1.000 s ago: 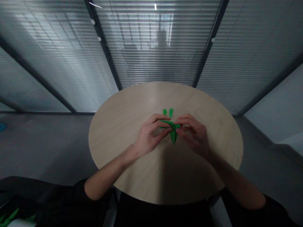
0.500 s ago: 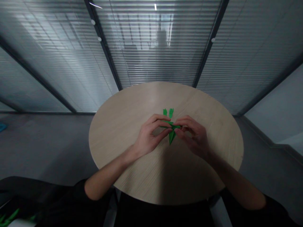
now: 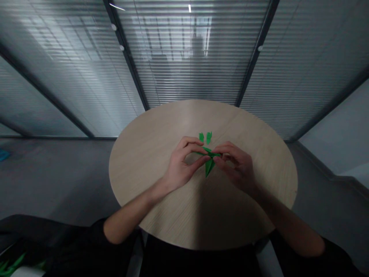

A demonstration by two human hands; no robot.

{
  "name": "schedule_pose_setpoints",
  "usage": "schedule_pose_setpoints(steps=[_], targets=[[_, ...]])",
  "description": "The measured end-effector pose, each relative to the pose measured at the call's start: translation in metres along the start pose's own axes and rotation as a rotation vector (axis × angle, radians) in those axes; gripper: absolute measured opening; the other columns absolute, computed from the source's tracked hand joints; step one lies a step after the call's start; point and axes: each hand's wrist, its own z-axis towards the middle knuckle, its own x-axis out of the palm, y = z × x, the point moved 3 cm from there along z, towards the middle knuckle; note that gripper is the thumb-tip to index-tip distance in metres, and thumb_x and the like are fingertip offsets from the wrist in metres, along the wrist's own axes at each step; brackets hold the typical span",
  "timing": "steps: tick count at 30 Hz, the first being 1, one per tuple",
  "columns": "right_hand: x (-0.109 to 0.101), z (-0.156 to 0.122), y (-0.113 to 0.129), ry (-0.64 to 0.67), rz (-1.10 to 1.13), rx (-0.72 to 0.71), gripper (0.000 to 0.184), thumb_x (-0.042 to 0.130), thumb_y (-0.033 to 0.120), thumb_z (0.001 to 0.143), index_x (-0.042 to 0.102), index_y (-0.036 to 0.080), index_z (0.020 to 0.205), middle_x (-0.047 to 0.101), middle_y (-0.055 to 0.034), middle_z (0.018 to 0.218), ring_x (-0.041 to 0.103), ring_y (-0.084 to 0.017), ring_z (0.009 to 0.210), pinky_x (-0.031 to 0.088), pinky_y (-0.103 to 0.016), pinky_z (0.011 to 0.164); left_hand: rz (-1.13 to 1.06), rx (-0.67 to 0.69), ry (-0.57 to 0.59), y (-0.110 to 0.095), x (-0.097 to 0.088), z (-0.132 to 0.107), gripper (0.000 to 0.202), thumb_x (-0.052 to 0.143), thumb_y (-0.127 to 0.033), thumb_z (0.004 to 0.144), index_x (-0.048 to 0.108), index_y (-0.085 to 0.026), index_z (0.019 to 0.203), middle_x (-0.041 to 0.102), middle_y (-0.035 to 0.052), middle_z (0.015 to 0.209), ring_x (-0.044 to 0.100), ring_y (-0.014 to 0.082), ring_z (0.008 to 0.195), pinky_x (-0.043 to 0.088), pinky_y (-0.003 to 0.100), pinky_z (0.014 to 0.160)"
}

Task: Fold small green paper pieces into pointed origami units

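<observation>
Between my hands, above the middle of the round table, is a folded green paper piece (image 3: pixel 209 166) with a point aimed down toward me. My left hand (image 3: pixel 184 161) pinches its left side between thumb and fingers. On the right side, my right hand (image 3: pixel 235 163) grips it with thumb and fingertips, which hide part of the folds. Just beyond my fingers, two small green paper pieces (image 3: pixel 208 137) lie side by side on the tabletop.
The round wooden table (image 3: pixel 138 154) stands close to a glass wall with blinds (image 3: pixel 190 80). A blue object (image 3: pixel 4 154) lies on the floor at far left. Green leaves (image 3: pixel 14 265) and a white shape (image 3: pixel 27 272) show at bottom left.
My left index finger has lifted slightly off the paper, moving up and left. The green point has tilted a little; my right hand is almost unmoved.
</observation>
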Motion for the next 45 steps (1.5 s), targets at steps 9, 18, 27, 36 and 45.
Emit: schedule_pose_setpoints(steps=[9, 18, 27, 36, 45], targets=[[-0.0012, -0.0004, 0.0000, -0.022, 0.024, 0.006, 0.011, 0.069, 0.018, 0.093, 0.074, 0.025, 0.100, 0.067, -0.0024, 0.094, 0.063, -0.013, 0.077, 0.053, -0.021, 0.058, 0.035, -0.014, -0.061, 0.0013, -0.0030, 0.0005, 0.010, 0.082, -0.018, 0.086, 0.075, -0.022, 0.093, 0.059, 0.0048, 0.108, 0.062, 0.0194, 0.102, 0.055, 0.040, 0.093], [-0.0021, -0.0012, -0.0017, -0.031, 0.042, 0.016, 0.012, 0.069, 0.018, 0.092, 0.075, 0.024, 0.100, 0.067, -0.0031, 0.095, 0.063, -0.013, 0.075, 0.053, -0.021, 0.056, -0.027, -0.041, -0.060, 0.0019, -0.0013, 0.0001, 0.010, 0.083, -0.020, 0.084, 0.077, -0.021, 0.092, 0.061, 0.0066, 0.113, 0.063, 0.0208, 0.107, 0.055, 0.041, 0.098], [-0.0022, -0.0040, -0.0063, -0.046, 0.064, 0.057, 0.011, 0.069, 0.021, 0.093, 0.075, 0.024, 0.102, 0.068, -0.0034, 0.097, 0.065, -0.014, 0.078, 0.056, -0.023, 0.057, -0.107, -0.086, 0.022, -0.0004, -0.0001, 0.0008, 0.007, 0.079, -0.017, 0.088, 0.080, -0.021, 0.094, 0.071, 0.0042, 0.093, 0.068, 0.0149, 0.083, 0.060, 0.027, 0.072], [-0.0034, -0.0015, -0.0036, -0.059, 0.037, 0.043, 0.009, 0.069, 0.021, 0.093, 0.075, 0.024, 0.099, 0.069, -0.0038, 0.095, 0.066, -0.014, 0.080, 0.056, -0.021, 0.057, -0.062, -0.017, 0.062, 0.0010, 0.0010, -0.0003, 0.010, 0.075, -0.017, 0.092, 0.080, -0.022, 0.100, 0.075, 0.0062, 0.096, 0.071, 0.0165, 0.086, 0.060, 0.029, 0.076], [-0.0033, -0.0009, -0.0021, -0.034, 0.041, 0.025, 0.009, 0.068, 0.021, 0.093, 0.074, 0.024, 0.099, 0.068, -0.0035, 0.094, 0.065, -0.014, 0.078, 0.055, -0.022, 0.057, -0.138, -0.105, 0.022, -0.0002, 0.0008, -0.0008, 0.008, 0.076, -0.020, 0.091, 0.078, -0.021, 0.098, 0.067, 0.0073, 0.111, 0.069, 0.0162, 0.096, 0.065, 0.026, 0.075]])
